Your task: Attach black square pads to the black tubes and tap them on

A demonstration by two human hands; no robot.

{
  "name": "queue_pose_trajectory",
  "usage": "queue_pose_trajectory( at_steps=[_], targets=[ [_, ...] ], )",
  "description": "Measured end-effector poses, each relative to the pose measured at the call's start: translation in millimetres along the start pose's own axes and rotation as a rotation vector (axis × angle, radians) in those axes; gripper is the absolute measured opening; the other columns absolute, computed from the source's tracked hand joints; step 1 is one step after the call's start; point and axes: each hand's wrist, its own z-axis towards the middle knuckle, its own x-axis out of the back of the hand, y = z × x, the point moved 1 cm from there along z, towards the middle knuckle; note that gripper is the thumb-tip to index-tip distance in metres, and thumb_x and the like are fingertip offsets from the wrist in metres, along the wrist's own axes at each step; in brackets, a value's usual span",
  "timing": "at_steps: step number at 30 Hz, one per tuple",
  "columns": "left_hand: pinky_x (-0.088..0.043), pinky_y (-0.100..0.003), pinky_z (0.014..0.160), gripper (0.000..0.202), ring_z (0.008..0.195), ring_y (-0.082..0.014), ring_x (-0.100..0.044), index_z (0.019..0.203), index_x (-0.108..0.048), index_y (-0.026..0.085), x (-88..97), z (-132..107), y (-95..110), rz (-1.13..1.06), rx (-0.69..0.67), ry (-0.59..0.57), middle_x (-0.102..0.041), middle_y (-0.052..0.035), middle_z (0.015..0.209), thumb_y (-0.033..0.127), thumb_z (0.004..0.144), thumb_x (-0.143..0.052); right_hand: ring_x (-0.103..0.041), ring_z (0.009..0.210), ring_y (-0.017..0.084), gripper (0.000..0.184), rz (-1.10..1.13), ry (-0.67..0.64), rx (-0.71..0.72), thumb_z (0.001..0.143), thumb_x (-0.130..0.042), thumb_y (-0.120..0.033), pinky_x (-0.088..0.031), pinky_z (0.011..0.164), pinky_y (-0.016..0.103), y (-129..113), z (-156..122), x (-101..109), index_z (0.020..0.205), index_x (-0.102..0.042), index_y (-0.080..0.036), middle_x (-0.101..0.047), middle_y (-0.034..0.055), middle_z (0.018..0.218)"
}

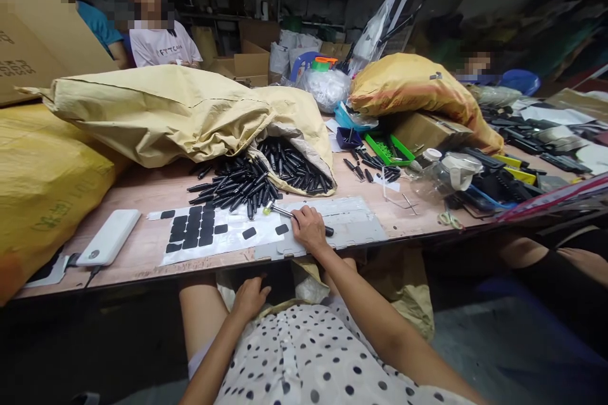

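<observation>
**Right hand grips a tool on the counter; left hand rests in the lap**

Nearest, the left hand (249, 298) lies low in the lap, below the counter (152, 240) edge, fingers loosely curled against tan material there; whether it grips anything cannot be told. Above it the right hand (308, 228) rests on a pale sheet (351, 224) at the counter's front edge, fingers closed around a slim tool (285, 212). The tool's black handle pokes out to the right of the hand, and its metal shaft runs left to a yellow-green tip beside the black parts.

Just left of the hand lies a white backing sheet (223, 237) carrying black pads (192, 228) in rows, with two loose pads nearer the hand. Farther left a white power bank (109, 237) sits with a cable at its near end.

Behind the tool, a heap of black handles (237, 186) spills from the open mouth of a tan sack (161, 111) lying on its side. To the right stand a green tray (392, 149), a clear bottle (434, 174) on its side and small scissors (449, 219). A second yellow sack (413, 85) lies beyond them. At the far side, a person in a white shirt (161, 44) sits behind the sack.
</observation>
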Motion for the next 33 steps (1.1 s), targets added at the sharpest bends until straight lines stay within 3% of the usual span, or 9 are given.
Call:
queue_pose_trajectory(
  at_steps=[2, 5, 8, 11, 14, 19, 25, 28, 33],
  targets=[
    [-0.053, -0.034, 0.087, 0.033, 0.100, -0.0262, -0.073, 0.114, -0.075, 0.021, 9.2, -5.5, 10.6, -0.066, -0.100, -0.007, -0.079, -0.0102, 0.104, 0.025, 0.084, -0.064, -0.049, 0.093, 0.024, 0.018, -0.001, 0.009, 0.004, 0.096, -0.055, -0.025, -0.036, 0.078, 0.034, 0.2, -0.3, -0.7, 0.104, -0.072, -0.023, -0.062, 0.0090, 0.097],
    [-0.051, -0.030, 0.071, 0.022, 0.073, -0.0201, -0.069, 0.092, -0.077, 0.021, 34.7, -7.2, 30.9, -0.219, -0.244, 0.003, -0.075, -0.0021, 0.079, 0.034, 0.086, -0.060, -0.049, 0.093, 0.024, 0.018, -0.004, 0.020, 0.010, 0.096, -0.055, -0.025, -0.036, 0.078, 0.034, 0.6, -0.8, -1.7, 0.103, -0.071, -0.023, -0.061, 0.0090, 0.097],
    [-0.049, -0.028, 0.066, 0.025, 0.066, -0.0174, -0.063, 0.078, -0.072, 0.022, 70.3, 9.3, 43.4, -0.337, -0.249, 0.275, -0.070, 0.0009, 0.070, 0.038, 0.086, -0.055, -0.048, 0.092, 0.024, 0.018, -0.004, 0.021, 0.011, 0.096, -0.055, -0.025, -0.035, 0.077, 0.033, 0.6, -0.8, -2.2, 0.104, -0.071, -0.022, -0.061, 0.0088, 0.097],
    [-0.051, -0.029, 0.071, 0.015, 0.069, -0.0181, -0.063, 0.079, -0.069, 0.022, 102.3, 39.8, 44.5, -0.335, -0.126, 0.629, -0.070, -0.0002, 0.075, 0.029, 0.079, -0.056, -0.047, 0.092, 0.024, 0.017, -0.004, 0.021, 0.009, 0.096, -0.055, -0.025, -0.035, 0.077, 0.033, 0.0, -0.3, -2.6, 0.102, -0.071, -0.023, -0.060, 0.0086, 0.097],
    [-0.053, -0.033, 0.079, 0.009, 0.080, -0.0219, -0.066, 0.078, -0.067, 0.022, 119.7, 69.5, 44.3, -0.253, -0.023, 0.791, -0.069, -0.0035, 0.080, 0.024, 0.075, -0.058, -0.047, 0.092, 0.024, 0.017, -0.004, 0.027, 0.004, 0.096, -0.056, -0.026, -0.035, 0.077, 0.033, -0.7, 0.4, -3.5, 0.101, -0.071, -0.023, -0.060, 0.0084, 0.096],
    [-0.054, -0.037, 0.080, 0.012, 0.088, -0.0277, -0.067, 0.085, -0.068, 0.020, 122.5, 91.2, 47.4, -0.111, 0.088, 0.751, -0.071, -0.0090, 0.090, 0.026, 0.076, -0.063, -0.047, 0.092, 0.024, 0.016, -0.001, 0.037, 0.002, 0.095, -0.057, -0.026, -0.035, 0.076, 0.033, -0.9, 0.7, -4.9, 0.102, -0.071, -0.023, -0.060, 0.0082, 0.095],
    [-0.053, -0.038, 0.079, 0.014, 0.088, -0.0287, -0.068, 0.085, -0.071, 0.021, 126.5, 79.8, 24.6, -0.118, 0.168, 0.781, -0.073, -0.0082, 0.091, 0.029, 0.074, -0.067, -0.047, 0.092, 0.024, 0.018, 0.005, 0.032, 0.008, 0.096, -0.056, -0.026, -0.035, 0.078, 0.033, -0.1, 0.6, -4.5, 0.103, -0.071, -0.022, -0.060, 0.0086, 0.096],
    [-0.053, -0.035, 0.080, 0.018, 0.084, -0.0237, -0.067, 0.090, -0.074, 0.023, 124.4, 69.8, 13.2, -0.163, 0.030, 0.788, -0.072, -0.0031, 0.088, 0.031, 0.075, -0.067, -0.048, 0.093, 0.024, 0.018, 0.009, 0.023, 0.007, 0.096, -0.056, -0.027, -0.036, 0.078, 0.034, 0.0, 0.9, -4.1, 0.103, -0.072, -0.022, -0.060, 0.0089, 0.097],
    [-0.051, -0.034, 0.081, 0.019, 0.085, -0.0217, -0.062, 0.094, -0.077, 0.026, 102.6, 67.8, 20.1, -0.079, -0.361, 0.552, -0.071, -0.0015, 0.087, 0.029, 0.077, -0.068, -0.048, 0.094, 0.024, 0.019, 0.008, -0.001, -0.008, 0.098, -0.055, -0.028, -0.037, 0.078, 0.033, 0.3, 1.0, -3.7, 0.105, -0.072, -0.024, -0.061, 0.0089, 0.098]
  ],
)
